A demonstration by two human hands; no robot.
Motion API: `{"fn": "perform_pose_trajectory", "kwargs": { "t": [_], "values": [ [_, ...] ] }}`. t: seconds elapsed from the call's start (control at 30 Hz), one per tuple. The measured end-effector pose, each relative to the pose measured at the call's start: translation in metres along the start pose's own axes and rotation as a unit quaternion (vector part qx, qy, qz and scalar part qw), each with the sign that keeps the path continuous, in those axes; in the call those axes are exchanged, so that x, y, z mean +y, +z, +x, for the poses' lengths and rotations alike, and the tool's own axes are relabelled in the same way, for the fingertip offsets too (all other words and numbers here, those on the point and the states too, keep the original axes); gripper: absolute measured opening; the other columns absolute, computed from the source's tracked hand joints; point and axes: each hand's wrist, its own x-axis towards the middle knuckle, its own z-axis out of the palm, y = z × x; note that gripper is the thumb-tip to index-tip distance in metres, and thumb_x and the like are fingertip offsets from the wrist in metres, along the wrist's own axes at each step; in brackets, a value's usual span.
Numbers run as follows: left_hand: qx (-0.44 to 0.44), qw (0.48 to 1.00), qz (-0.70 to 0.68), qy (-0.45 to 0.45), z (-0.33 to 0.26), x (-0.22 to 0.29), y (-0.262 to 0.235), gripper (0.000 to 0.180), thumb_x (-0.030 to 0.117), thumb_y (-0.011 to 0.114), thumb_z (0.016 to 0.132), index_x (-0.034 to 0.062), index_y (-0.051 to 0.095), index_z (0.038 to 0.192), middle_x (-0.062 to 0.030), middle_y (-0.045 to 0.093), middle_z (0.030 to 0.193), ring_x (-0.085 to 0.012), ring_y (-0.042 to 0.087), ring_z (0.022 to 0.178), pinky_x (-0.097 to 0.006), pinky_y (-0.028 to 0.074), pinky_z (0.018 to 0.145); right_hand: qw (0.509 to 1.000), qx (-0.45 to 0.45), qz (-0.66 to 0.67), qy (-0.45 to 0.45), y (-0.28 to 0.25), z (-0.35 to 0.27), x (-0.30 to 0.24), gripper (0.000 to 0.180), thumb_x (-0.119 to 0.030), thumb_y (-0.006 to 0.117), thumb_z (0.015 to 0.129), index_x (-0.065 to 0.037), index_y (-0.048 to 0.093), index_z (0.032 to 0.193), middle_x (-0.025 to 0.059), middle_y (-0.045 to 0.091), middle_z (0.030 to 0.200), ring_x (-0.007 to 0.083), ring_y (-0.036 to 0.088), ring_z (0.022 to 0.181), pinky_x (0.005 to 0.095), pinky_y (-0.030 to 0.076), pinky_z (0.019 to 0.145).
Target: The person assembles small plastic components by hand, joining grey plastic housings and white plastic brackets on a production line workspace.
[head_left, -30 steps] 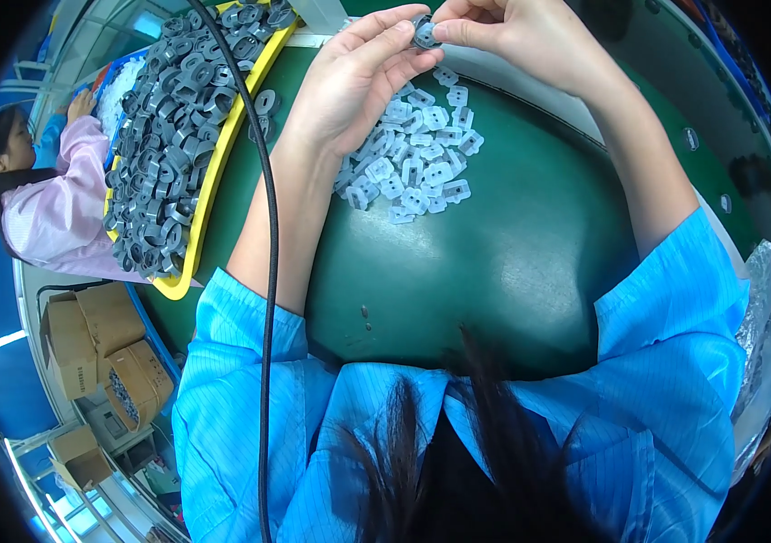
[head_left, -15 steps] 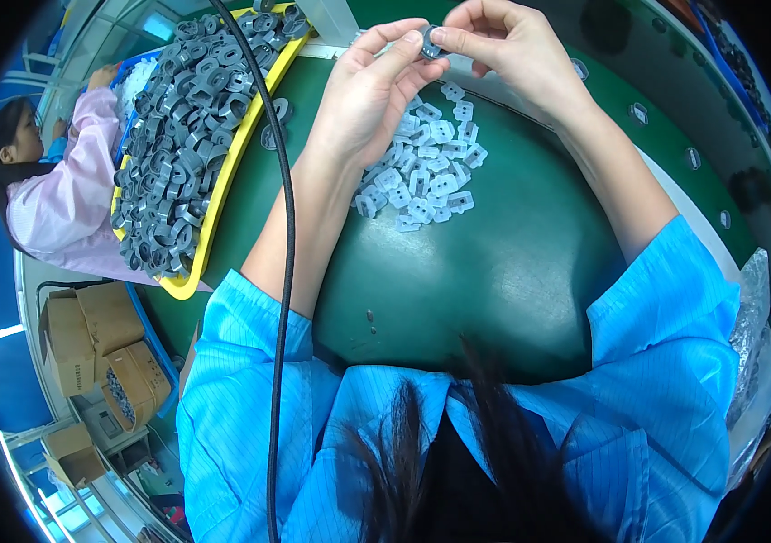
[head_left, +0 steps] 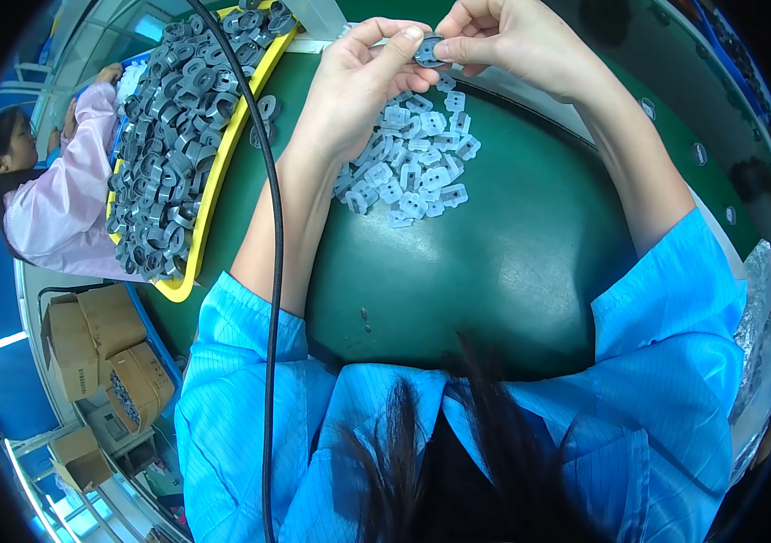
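A dark green rounded work surface [head_left: 494,271] is filling the middle of the view, with a long yellow plastic tray [head_left: 213,195] heaped with dark grey ring-shaped parts [head_left: 172,154] lying along its left side. Beyond that tray a co-worker in a pink coat [head_left: 59,204] is bending over, and brown cardboard boxes [head_left: 100,348] are sitting on the floor below. A black cable [head_left: 274,271] is hanging across the left forearm. Up top, the left hand [head_left: 358,86] and the right hand [head_left: 517,41] are both pinching one small dark grey ring piece [head_left: 428,50] between their fingertips, holding it just above a loose pile of pale grey flat plastic pieces [head_left: 412,167] on the green surface.
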Motion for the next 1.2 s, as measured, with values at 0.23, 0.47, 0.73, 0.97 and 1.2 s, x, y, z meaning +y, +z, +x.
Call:
{"fn": "perform_pose_trajectory", "kwargs": {
  "t": [0.23,0.47,0.73,0.97,1.2],
  "values": [
    [0.041,0.998,-0.022,0.038,-0.001,0.005,0.003,0.027,0.02,0.051,0.097,-0.0017,0.057,0.112,-0.0125,0.065,0.097,-0.0153,0.064,0.085,-0.025,0.052,0.079,0.974,-0.043,0.22,0.024,-0.007,0.006,0.007,0.018,-0.012,0.068,0.084,0.002,0.067,0.094,0.0073,0.067,0.08,0.0108,0.061,0.067,0.022,0.05,0.063],
    [0.063,0.995,-0.06,0.037,0.003,0.001,0.009,0.022,0.019,0.052,0.097,-0.0004,0.057,0.107,-0.0126,0.065,0.1,-0.0194,0.065,0.091,-0.028,0.053,0.085,0.967,-0.023,0.247,0.054,0.004,0.006,0.004,0.019,-0.011,0.066,0.086,0.003,0.066,0.098,0.0082,0.067,0.086,0.0125,0.063,0.074,0.0235,0.051,0.068],
    [0.109,0.99,0.047,0.082,0.002,0.0,0.007,0.022,0.015,0.053,0.096,-0.0038,0.056,0.107,-0.0149,0.064,0.097,-0.0193,0.067,0.084,-0.028,0.055,0.079,0.99,0.102,0.039,-0.087,0.014,0.001,0.005,0.014,-0.009,0.069,0.081,0.004,0.067,0.087,0.004,0.066,0.075,0.0071,0.057,0.066,0.0222,0.047,0.062],
    [0.095,0.971,0.208,0.068,0.0,0.007,0.015,0.021,0.018,0.059,0.092,-0.0021,0.062,0.097,-0.0114,0.069,0.073,-0.0126,0.067,0.064,-0.022,0.052,0.058,0.993,-0.021,-0.11,-0.034,-0.007,-0.005,-0.014,0.019,-0.014,0.071,0.076,0.004,0.068,0.081,0.0111,0.066,0.069,0.0145,0.061,0.063,0.0276,0.048,0.061],
    [0.138,0.955,0.243,0.098,0.0,0.017,0.018,0.024,0.019,0.06,0.092,-0.0052,0.063,0.096,-0.0116,0.069,0.075,-0.0133,0.068,0.064,-0.022,0.051,0.054,0.985,0.069,-0.097,-0.126,0.005,-0.008,-0.01,0.023,-0.016,0.07,0.077,0.004,0.068,0.088,0.0178,0.067,0.073,0.0217,0.066,0.067,0.0329,0.051,0.064]
  ]
}}
